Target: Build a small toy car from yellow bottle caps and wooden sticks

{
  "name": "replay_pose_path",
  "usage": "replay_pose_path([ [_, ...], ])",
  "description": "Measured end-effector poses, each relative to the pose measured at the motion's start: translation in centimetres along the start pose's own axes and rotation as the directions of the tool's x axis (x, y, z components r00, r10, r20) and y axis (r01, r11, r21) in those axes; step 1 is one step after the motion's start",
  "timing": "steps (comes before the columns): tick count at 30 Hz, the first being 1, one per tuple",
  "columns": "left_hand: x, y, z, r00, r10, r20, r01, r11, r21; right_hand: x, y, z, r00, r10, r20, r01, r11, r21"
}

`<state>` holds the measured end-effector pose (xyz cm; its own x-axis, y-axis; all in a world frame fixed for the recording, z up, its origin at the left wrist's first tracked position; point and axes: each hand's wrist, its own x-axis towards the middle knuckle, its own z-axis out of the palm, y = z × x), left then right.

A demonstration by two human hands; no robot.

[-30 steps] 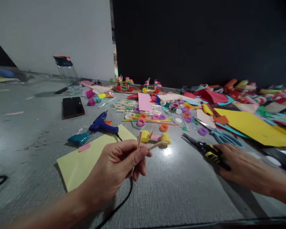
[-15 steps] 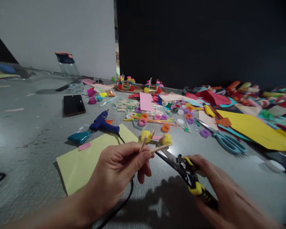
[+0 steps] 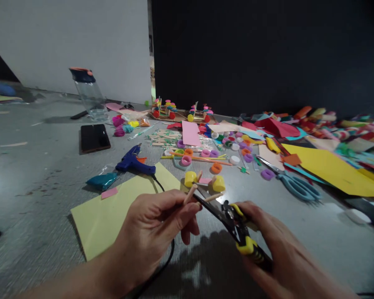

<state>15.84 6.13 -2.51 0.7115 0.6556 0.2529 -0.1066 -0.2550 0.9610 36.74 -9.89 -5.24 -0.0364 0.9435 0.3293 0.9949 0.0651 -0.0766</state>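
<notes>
My left hand (image 3: pixel 157 228) is closed, pinching short wooden sticks (image 3: pixel 190 194) between thumb and fingers; one points up and another reaches to the right. In my right hand (image 3: pixel 283 245) is a pair of snips (image 3: pixel 249 246) with yellow-and-black handles. Their blades are parted and reach left to the sticks, close to my left fingertips; whether they touch the wood I cannot tell. Just beyond the hands, two yellow caps (image 3: pixel 218 183) stand on either side of a small pink piece (image 3: pixel 205 180), with stick ends beside them.
A blue glue gun (image 3: pixel 134 162) lies on the left by a yellow-green sheet (image 3: pixel 112 216); its cord runs under my left hand. Blue scissors (image 3: pixel 296 185) and yellow paper (image 3: pixel 336 170) are right. Further back are a phone (image 3: pixel 95 138), bottle (image 3: pixel 90 95), coloured rings and small models (image 3: pixel 199 113).
The snips have moved left, bringing their parted blades up to the sticks. My left hand stays nearly in place, still pinching the sticks, and the upright stick leans further right.
</notes>
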Motion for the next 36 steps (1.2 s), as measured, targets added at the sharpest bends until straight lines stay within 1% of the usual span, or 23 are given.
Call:
replay_pose_path([
  [5, -0.1, -0.1, 0.0, 1.000, 0.004, 0.009, -0.004, 0.999, 0.033, -0.1, -0.2, 0.0, 1.000, 0.024, 0.005, -0.024, 1.000, 0.015],
  [11, -0.2, 0.0, 0.1, 0.999, 0.026, 0.025, -0.027, 0.999, 0.033, 0.2, -0.6, 0.4, 0.999, 0.050, -0.001, -0.049, 0.996, 0.069],
  [14, -0.1, -0.1, 0.2, 1.000, 0.007, 0.025, -0.008, 0.999, 0.035, 0.3, -0.7, 0.4, 0.998, 0.061, 0.023, -0.063, 0.993, 0.099],
  [16, 0.0, -0.3, 0.2, 0.999, -0.023, 0.029, 0.023, 0.999, 0.027, 0.4, -0.7, 0.5, 0.998, 0.054, 0.013, -0.055, 0.995, 0.082],
  [18, 0.1, -0.4, 0.2, 0.999, -0.024, 0.037, 0.022, 0.999, 0.049, 0.4, -0.7, 0.5, 0.999, 0.046, 0.004, -0.046, 0.997, 0.059],
  [20, 0.2, -0.6, 0.1, 0.999, 0.011, 0.037, -0.016, 0.992, 0.123, 0.5, -0.7, 0.4, 0.999, 0.033, 0.002, -0.033, 0.998, 0.061],
  [23, 0.0, -0.7, -0.2, 0.995, 0.097, 0.032, -0.102, 0.962, 0.253, 0.8, -1.0, 0.3, 1.000, 0.014, 0.008, -0.015, 0.995, 0.097],
  [25, -0.1, -0.7, -0.4, 0.990, 0.133, 0.044, -0.140, 0.947, 0.288, 1.0, -1.1, 0.0, 1.000, 0.017, 0.019, -0.019, 0.994, 0.112],
  [27, 0.0, -0.6, -0.6, 0.988, 0.138, 0.064, -0.150, 0.949, 0.278, 1.2, -1.1, -0.3, 1.000, 0.006, 0.009, -0.007, 0.995, 0.097],
  [30, 0.2, -0.5, -0.9, 0.988, 0.109, 0.110, -0.132, 0.964, 0.229, 1.5, -1.1, -0.8, 0.999, -0.050, -0.014, 0.050, 0.998, 0.032],
  [33, 0.3, -0.4, -0.9, 0.985, 0.049, 0.166, -0.076, 0.985, 0.155, 1.8, -1.1, -1.3, 0.997, -0.079, -0.001, 0.079, 0.997, -0.018],
  [36, 0.2, -0.3, -0.7, 0.982, -0.019, 0.188, 0.002, 0.996, 0.090, 1.7, -1.1, -1.2, 0.997, -0.074, 0.019, 0.074, 0.997, -0.005],
])
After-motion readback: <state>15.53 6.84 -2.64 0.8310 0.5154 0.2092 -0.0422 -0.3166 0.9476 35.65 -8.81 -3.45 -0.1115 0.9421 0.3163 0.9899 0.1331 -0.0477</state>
